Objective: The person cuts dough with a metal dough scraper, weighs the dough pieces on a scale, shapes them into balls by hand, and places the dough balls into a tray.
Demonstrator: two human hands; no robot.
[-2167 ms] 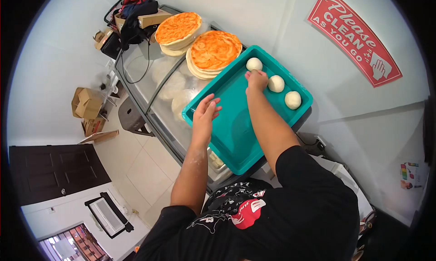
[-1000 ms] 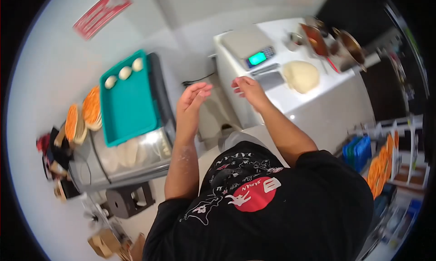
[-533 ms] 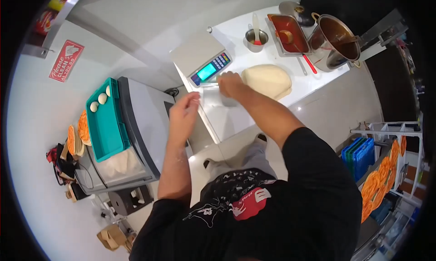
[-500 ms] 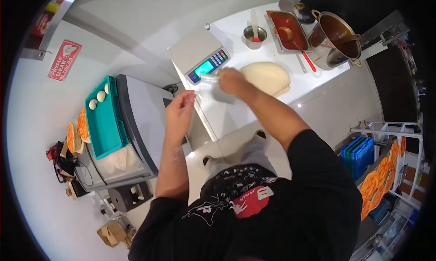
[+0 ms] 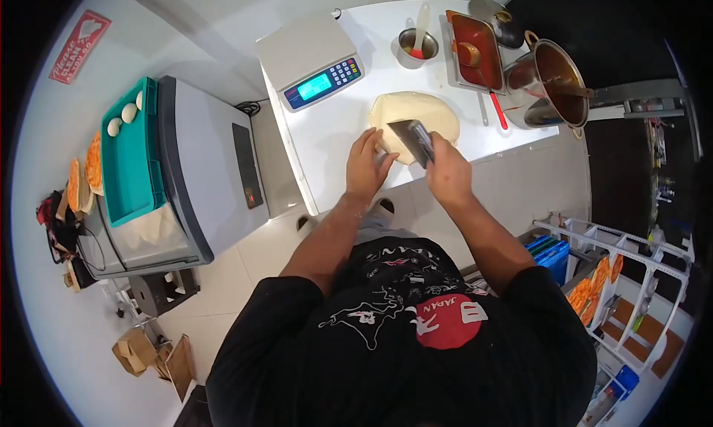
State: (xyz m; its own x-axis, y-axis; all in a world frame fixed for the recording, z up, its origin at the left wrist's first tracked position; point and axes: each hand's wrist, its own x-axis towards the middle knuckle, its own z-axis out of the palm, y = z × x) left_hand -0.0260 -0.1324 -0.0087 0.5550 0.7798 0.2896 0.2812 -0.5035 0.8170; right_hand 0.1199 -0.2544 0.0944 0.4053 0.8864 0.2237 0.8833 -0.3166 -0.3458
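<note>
A large pale slab of dough (image 5: 434, 115) lies on the white table (image 5: 312, 156). My right hand (image 5: 449, 173) is closed on the handle of a flat metal scraper (image 5: 407, 135), whose blade is tilted over the near left part of the dough. My left hand (image 5: 368, 163) is at the dough's left edge, fingers apart, with the fingertips touching it. Behind and to the left stands a digital scale (image 5: 308, 59) with a lit display.
At the table's back are a metal cup (image 5: 410, 56) with a brush, a tray of red sauce (image 5: 475, 37) and a large pot (image 5: 542, 85). A teal tray (image 5: 130, 167) with dough balls lies left, a white rack (image 5: 639, 256) right.
The view has turned from the teal tray to the white table. My right hand has picked up the scraper and brought it over the dough; my left hand has come to the dough's edge.
</note>
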